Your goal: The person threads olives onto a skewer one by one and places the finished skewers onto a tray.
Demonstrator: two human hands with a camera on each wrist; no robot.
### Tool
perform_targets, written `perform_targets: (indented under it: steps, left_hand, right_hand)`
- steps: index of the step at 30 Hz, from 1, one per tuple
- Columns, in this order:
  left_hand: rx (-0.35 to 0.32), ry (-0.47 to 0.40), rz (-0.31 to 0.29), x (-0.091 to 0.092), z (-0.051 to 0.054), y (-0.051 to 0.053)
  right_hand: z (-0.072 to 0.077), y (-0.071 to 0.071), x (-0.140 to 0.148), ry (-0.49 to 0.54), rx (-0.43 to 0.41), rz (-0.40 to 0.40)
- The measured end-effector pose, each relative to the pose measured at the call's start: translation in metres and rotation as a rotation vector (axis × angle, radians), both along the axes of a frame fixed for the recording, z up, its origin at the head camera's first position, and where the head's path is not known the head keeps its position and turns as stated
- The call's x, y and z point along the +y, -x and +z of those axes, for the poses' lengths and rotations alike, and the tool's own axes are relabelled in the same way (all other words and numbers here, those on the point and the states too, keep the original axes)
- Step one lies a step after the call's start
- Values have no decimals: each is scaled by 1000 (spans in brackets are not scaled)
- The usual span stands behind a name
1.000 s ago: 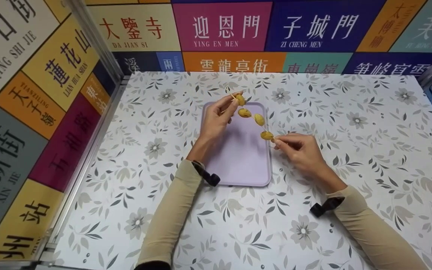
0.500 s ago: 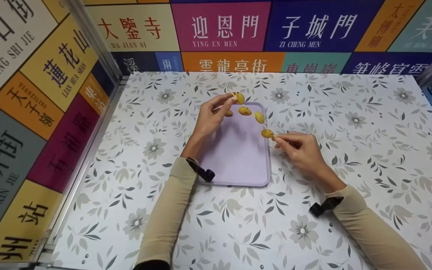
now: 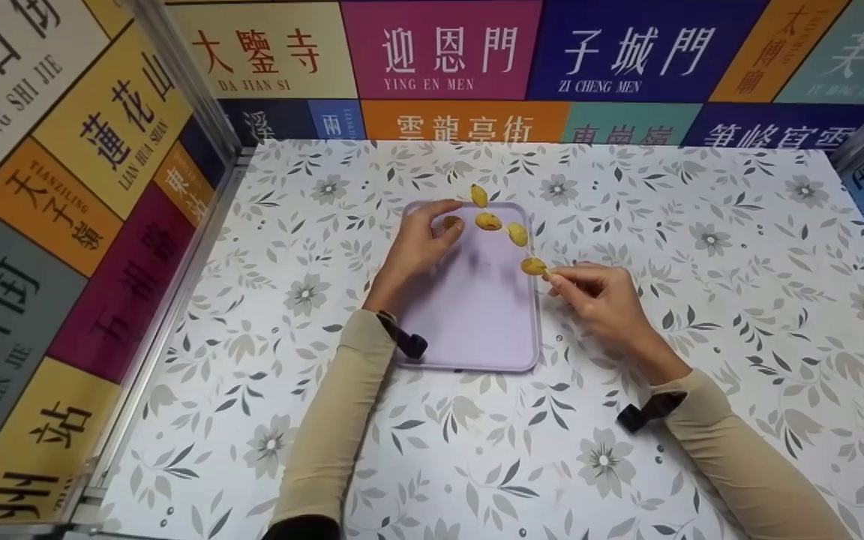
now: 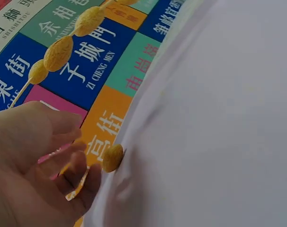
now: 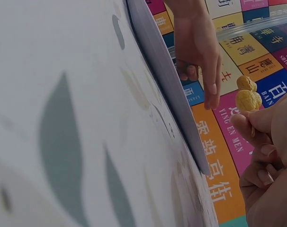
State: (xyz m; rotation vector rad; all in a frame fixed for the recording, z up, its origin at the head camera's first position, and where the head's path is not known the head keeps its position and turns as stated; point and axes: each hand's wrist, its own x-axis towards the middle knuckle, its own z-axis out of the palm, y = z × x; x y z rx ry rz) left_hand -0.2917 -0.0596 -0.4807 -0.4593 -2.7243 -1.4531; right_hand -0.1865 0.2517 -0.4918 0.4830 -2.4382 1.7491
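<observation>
My right hand (image 3: 601, 300) pinches the near end of a thin skewer (image 4: 19, 93) between thumb and forefinger. Several yellow, oval, wrinkled fruits (image 3: 488, 221) are threaded along it, slanting up and away over the tray. My left hand (image 3: 415, 247) is over the far left part of the lavender tray (image 3: 477, 322), thumb and fingers parted. A loose fruit (image 4: 113, 158) of the same kind lies on the tray, just beyond the left fingertips in the left wrist view. In the right wrist view the skewered fruits (image 5: 248, 100) stand above the right fingertips.
A white table with a grey leaf and flower print (image 3: 604, 457) surrounds the tray. Behind it and along the left side stand walls of coloured sign panels (image 3: 443, 56). Metal frame edges (image 3: 121, 360) run beside the table. Each wrist carries a black camera strap (image 3: 653, 411).
The left hand has let go of the skewer's far end and moved down and left, its fingers spreading beside the loose fruit. The right hand keeps the skewer almost still.
</observation>
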Motion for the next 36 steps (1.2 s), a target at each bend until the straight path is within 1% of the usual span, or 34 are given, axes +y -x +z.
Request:
perform_targets:
  steps: [3,5,7,10,13,16,19,21,23,26,28,32,36]
  left_hand:
    - [-34,79,-25,2,-1,-1]
    - [-58,105,-30,4,-1,-3]
    - [-67,125,-24,5,-2,-4]
    - [-52,160,1,7,-2,-6]
    - [-41,218,32,8,-1,-8]
    - [-54,265,69,9,0,-9]
    - [-74,274,100,9,0,-8]
    - [-70,257,109,8,0,-8]
    - [-51,220,110,6,0,-7]
    - [-10,131,104,4,0,-5]
    - [4,61,108,2,1,-4]
    - [-6,-54,137,0,4,-3]
    - [-40,-167,163,-2,8,-2]
  right_hand:
    - [0,0,0,-4,-13,-2]
    - [1,0,1,-5,-21,-1]
    - [1,0,1,-3,-30,-1]
    - [2,-1,1,-9,-33,-5]
    - [2,-1,1,-21,-31,-9]
    - [2,-2,1,-24,-37,-15]
    - [2,-2,1,-15,-48,-19]
    - [1,-1,0,-17,-41,-24]
    - [1,0,0,-29,-22,-29]
    - [2,0,-1,-30,-10,-30]
    - [3,0,-1,-23,-16,-27]
    - [3,-2,-1,-16,-36,-28]
    - [2,-1,0,-19,-48,-26]
